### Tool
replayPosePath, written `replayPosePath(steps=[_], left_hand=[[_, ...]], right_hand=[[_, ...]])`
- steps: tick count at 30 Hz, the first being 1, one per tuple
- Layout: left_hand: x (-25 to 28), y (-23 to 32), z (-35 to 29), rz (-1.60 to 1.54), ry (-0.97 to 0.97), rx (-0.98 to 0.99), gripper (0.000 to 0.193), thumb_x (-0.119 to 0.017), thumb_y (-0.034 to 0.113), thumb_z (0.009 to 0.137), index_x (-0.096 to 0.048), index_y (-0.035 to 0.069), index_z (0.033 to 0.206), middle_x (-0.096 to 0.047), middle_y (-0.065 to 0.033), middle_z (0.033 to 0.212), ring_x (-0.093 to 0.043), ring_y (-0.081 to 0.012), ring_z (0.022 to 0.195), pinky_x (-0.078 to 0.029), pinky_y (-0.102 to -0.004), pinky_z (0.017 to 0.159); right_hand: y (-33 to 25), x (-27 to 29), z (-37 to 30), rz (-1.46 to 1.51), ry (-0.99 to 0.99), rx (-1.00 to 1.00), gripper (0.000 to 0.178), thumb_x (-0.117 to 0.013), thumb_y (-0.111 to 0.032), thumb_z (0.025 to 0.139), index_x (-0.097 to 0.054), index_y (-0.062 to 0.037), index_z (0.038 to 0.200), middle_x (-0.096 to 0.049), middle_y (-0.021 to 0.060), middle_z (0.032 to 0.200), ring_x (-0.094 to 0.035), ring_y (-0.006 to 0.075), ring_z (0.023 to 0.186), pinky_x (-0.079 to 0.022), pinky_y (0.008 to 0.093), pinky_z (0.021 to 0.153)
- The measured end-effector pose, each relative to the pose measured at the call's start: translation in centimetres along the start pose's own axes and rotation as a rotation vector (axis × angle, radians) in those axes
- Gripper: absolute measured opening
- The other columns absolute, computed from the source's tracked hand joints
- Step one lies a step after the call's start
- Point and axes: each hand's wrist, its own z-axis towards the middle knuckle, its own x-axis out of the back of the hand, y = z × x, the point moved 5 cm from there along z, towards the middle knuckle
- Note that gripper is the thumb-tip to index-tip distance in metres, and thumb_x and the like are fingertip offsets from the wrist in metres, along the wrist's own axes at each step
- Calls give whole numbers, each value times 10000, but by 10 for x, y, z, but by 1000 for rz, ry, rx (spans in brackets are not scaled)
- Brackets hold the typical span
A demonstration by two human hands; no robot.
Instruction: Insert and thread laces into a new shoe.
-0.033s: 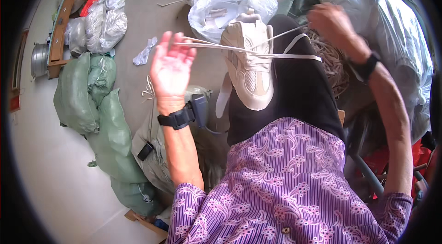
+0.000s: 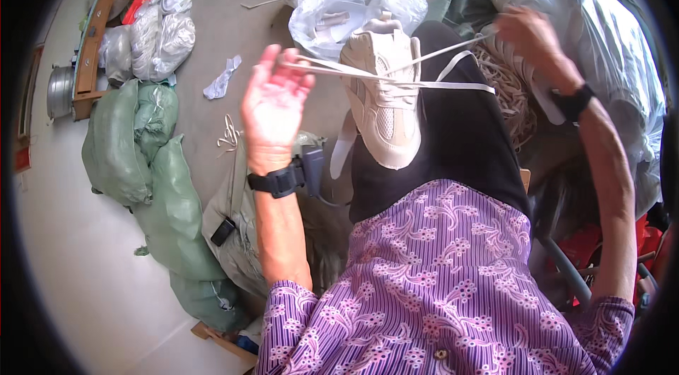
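While balanced on black trousers [image 2: 460, 142], toe toward a purple floral shirt [image 2: 438, 269]: a cream sneaker [image 2: 382, 103], with pale laces [image 2: 453, 85] stretched out to both sides. Left hand [image 2: 276, 103], palm up, fingers loosely curled, holding lace strands left of the shoe. Right hand [image 2: 530, 39], slightly blurred, narrowed on one taut strand at upper right. Just beyond the sneaker, a translucent plastic bag [image 2: 353, 4] on grey floor [image 2: 247, 28]; beside the right thigh, a tangled heap of cords [image 2: 513, 117].
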Motion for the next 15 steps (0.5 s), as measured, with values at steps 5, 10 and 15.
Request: replayPosePath(steps=[5, 10, 15], left_hand=[[-15, -73, 15, 184, 122, 213, 356, -490, 275, 953, -518, 56, 1232, -621, -102, 1101, -593, -216, 956, -466, -374, 866], [-19, -85, 15, 360, 142, 189, 321, -509, 248, 954, -544, 40, 1197, -637, -89, 1041, -594, -179, 936, -472, -326, 839], [-26, -85, 19, 637, 97, 152, 234, -583, 224, 925, -598, 62, 1093, -644, -29, 911, -582, -101, 787, -476, -251, 736]], right_hand=[[133, 51, -109, -149, -32, -569, 119, -505, -181, 806, -575, -87, 828, -595, 110, 880, -586, 344, 834, -457, 437, 696], [287, 60, -220, -136, 233, -609, 98, -522, -120, 816, -531, -25, 841, -566, 140, 783, -536, 252, 711, -420, 374, 643], [286, 20, -202, 354, 247, -621, 100, -530, -106, 817, -536, -21, 871, -563, 135, 809, -540, 244, 740, -424, 358, 665]])
